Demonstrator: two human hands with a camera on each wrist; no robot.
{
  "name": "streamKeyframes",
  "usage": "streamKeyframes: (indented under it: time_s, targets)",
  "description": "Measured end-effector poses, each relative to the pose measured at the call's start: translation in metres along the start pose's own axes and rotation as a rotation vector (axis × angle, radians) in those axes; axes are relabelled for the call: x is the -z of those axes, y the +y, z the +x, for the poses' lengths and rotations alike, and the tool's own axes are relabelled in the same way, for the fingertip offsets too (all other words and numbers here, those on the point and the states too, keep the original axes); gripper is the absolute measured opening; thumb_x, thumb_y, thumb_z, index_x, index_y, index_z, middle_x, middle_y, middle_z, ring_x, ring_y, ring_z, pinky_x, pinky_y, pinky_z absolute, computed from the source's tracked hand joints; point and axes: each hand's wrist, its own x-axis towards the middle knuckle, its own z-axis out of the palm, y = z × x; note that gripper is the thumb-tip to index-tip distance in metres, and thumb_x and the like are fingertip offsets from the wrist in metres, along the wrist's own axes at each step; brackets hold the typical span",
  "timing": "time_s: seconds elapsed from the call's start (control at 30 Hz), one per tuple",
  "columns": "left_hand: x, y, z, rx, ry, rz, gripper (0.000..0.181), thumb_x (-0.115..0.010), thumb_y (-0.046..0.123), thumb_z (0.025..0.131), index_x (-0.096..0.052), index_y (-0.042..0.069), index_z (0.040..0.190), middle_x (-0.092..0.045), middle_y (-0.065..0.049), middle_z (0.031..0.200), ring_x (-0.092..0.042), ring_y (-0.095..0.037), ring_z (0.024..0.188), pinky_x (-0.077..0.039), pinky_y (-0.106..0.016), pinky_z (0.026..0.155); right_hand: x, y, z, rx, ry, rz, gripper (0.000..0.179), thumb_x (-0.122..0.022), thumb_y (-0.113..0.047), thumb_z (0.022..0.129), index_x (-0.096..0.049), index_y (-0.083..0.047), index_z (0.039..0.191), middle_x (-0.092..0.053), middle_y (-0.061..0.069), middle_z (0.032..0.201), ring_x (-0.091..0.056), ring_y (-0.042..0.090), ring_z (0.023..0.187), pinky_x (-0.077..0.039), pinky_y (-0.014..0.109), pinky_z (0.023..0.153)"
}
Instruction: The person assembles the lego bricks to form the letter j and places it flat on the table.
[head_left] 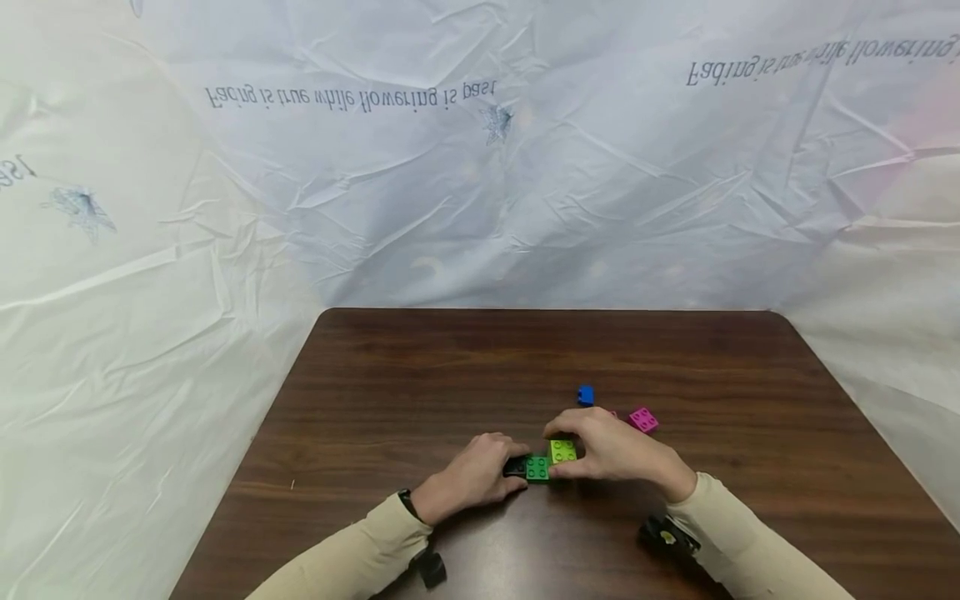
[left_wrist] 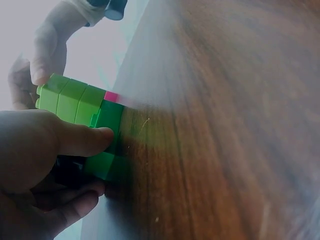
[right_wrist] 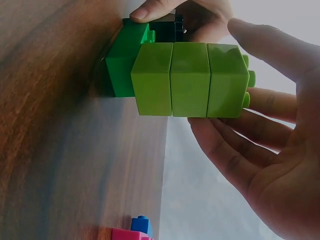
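Observation:
In the head view my left hand (head_left: 476,471) holds a black brick (head_left: 515,466) joined to a dark green brick (head_left: 537,468). Its thumb presses the dark green side in the left wrist view, with fingers on the opposite side. A stack of several lime-green bricks (right_wrist: 190,80) stands upright, touching the dark green bricks (right_wrist: 127,65). My right hand (head_left: 618,446) curves round that stack, its fingers partly hidden behind it. In the right wrist view the thumb's tip shows beside the stack's upper end, with a small gap.
A blue brick (head_left: 586,395) and a magenta brick (head_left: 642,420) lie beyond my right hand on the brown table (head_left: 375,375). Another pink piece is mostly hidden behind that hand. White printed sheeting (head_left: 450,192) hangs behind and beside the table.

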Motion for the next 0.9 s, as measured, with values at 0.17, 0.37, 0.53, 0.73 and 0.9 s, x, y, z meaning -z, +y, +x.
streamKeyframes:
  time_s: [0.17, 0.37, 0.53, 0.73, 0.9]
  targets:
    - [0.0, 0.0, 0.0, 0.003, 0.0, -0.005, 0.04, -0.076, 0.03, 0.085, -0.069, 0.013, 0.12, -0.07, 0.001, 0.099, -0.064, -0.011, 0.092, -0.053, -0.023, 0.076, 0.001, 0.001, 0.001, 0.009, 0.027, 0.008, 0.042, -0.074, -0.039, 0.086, -0.068, -0.01, 0.116, -0.068, 0.002, 0.109, -0.061, 0.004, 0.092, -0.055, 0.029, 0.075]
    - [-0.001, 0.0, 0.0, 0.004, 0.001, -0.002, 0.039, -0.077, 0.031, 0.085, -0.069, 0.013, 0.119, -0.071, 0.001, 0.1, -0.064, -0.01, 0.092, -0.052, -0.023, 0.076, 0.005, 0.003, 0.001, 0.024, 0.089, 0.003, 0.036, -0.07, -0.041, 0.089, -0.068, -0.014, 0.113, -0.069, 0.001, 0.105, -0.063, 0.007, 0.087, -0.055, 0.03, 0.073]
    - [0.0, 0.0, 0.0, 0.009, -0.006, -0.012, 0.041, -0.076, 0.03, 0.085, -0.069, 0.012, 0.121, -0.071, 0.0, 0.102, -0.065, -0.011, 0.094, -0.053, -0.023, 0.077, 0.009, 0.006, 0.002, 0.035, 0.14, -0.01, 0.03, -0.069, -0.038, 0.09, -0.067, -0.017, 0.112, -0.069, -0.002, 0.102, -0.065, 0.013, 0.087, -0.055, 0.03, 0.074]
    - [0.0, -0.001, 0.0, 0.003, -0.006, -0.013, 0.041, -0.076, 0.03, 0.086, -0.069, 0.011, 0.121, -0.071, -0.001, 0.103, -0.065, -0.012, 0.095, -0.053, -0.025, 0.078, 0.015, 0.012, 0.004, 0.007, 0.17, -0.006, 0.032, -0.069, -0.04, 0.09, -0.066, -0.019, 0.114, -0.067, -0.009, 0.104, -0.063, 0.006, 0.089, -0.055, 0.033, 0.076]
    - [0.0, -0.002, 0.0, -0.012, 0.003, -0.02, 0.04, -0.076, 0.03, 0.085, -0.069, 0.011, 0.12, -0.071, -0.002, 0.101, -0.065, -0.012, 0.093, -0.053, -0.023, 0.076, 0.022, 0.014, 0.005, -0.022, 0.18, -0.045, 0.034, -0.068, -0.042, 0.09, -0.066, -0.02, 0.115, -0.066, -0.009, 0.107, -0.062, 0.004, 0.092, -0.054, 0.029, 0.077]
